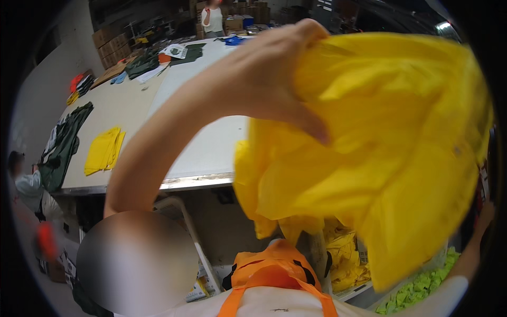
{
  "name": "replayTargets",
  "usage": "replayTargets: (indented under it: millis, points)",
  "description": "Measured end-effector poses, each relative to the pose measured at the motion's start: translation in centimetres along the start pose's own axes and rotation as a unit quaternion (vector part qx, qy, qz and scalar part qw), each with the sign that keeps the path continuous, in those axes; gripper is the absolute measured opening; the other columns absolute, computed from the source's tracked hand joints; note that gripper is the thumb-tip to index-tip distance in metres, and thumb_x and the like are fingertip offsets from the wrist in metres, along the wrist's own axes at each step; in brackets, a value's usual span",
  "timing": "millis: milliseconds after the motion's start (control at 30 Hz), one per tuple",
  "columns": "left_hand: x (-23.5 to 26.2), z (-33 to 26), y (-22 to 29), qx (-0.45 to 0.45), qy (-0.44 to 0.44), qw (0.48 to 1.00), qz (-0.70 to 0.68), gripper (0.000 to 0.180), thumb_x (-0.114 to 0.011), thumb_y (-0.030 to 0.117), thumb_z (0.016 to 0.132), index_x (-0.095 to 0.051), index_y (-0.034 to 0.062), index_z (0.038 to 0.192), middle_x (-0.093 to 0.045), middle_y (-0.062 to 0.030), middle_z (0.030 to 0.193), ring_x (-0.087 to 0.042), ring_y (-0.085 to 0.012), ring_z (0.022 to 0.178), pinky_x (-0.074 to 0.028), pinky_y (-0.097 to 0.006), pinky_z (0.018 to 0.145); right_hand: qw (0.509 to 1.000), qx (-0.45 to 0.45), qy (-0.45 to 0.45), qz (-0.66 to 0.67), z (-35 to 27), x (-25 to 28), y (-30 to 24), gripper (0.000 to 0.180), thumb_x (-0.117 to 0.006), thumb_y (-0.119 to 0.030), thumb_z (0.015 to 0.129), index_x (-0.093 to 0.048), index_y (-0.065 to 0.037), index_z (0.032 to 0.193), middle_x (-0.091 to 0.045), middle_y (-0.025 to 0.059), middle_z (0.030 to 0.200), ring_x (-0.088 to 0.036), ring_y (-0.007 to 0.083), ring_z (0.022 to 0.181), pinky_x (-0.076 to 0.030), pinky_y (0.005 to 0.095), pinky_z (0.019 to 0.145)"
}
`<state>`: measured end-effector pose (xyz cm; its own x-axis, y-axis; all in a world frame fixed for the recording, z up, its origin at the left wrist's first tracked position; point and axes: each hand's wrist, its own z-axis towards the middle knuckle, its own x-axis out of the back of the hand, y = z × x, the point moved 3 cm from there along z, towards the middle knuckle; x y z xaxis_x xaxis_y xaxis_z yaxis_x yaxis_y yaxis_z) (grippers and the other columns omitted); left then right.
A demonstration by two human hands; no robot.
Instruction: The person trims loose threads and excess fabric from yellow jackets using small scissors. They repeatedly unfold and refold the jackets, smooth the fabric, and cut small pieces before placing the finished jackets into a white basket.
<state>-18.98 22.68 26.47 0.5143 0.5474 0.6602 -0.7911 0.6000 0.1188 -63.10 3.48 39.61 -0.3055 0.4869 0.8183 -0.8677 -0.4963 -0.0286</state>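
Observation:
A large piece of yellow fabric (369, 142), smooth and creased, is held up and fills the right half of the head view. My left hand (285, 74) grips its upper left part, with the thumb pressed against the front and the fingers partly behind the fabric. The fabric hangs in loose folds above the near edge of the table. At the far right my right forearm (478, 235) reaches upward beside the fabric. The right hand itself is lost behind the fabric and the dark rim, so its fingers do not show.
A pale table (206, 142) carries folded yellow fabric (104, 151) and dark green garments (66, 142). Below are a white basket (182, 211), a bin of yellow pieces (346, 259) and lime-green pieces (417, 290). One person (212, 20) stands beyond the table, another (27, 182) at left.

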Motion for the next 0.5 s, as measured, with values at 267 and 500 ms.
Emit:
replayTargets:
  millis: [267,500]
  points:
    - [6.7,7.2,-5.1,0.097,0.265,0.938,0.202,0.044,-0.077,0.037,0.065,-0.052,0.0027,0.053,-0.054,-0.0053,0.05,-0.05,-0.0104,0.043,-0.039,-0.025,0.041,0.929,0.16,0.266,0.202,17.9,-12.4,-10.7,0.023,-0.047,-0.017,0.088,-0.058,0.003,0.093,-0.058,0.0143,0.089,-0.055,0.0261,0.082,-0.047,0.034,0.072]
    - [6.1,10.5,-23.9,0.291,0.09,0.886,0.349,0.046,-0.065,0.045,0.073,-0.057,0.0016,0.084,-0.059,-0.0105,0.081,-0.058,-0.0193,0.071,-0.045,-0.03,0.06,0.795,0.256,0.337,0.433,33.1,-25.9,-22.1,0.029,-0.042,-0.021,0.091,-0.053,0.005,0.1,-0.058,0.0206,0.094,-0.059,0.0345,0.086,-0.049,0.0341,0.071]
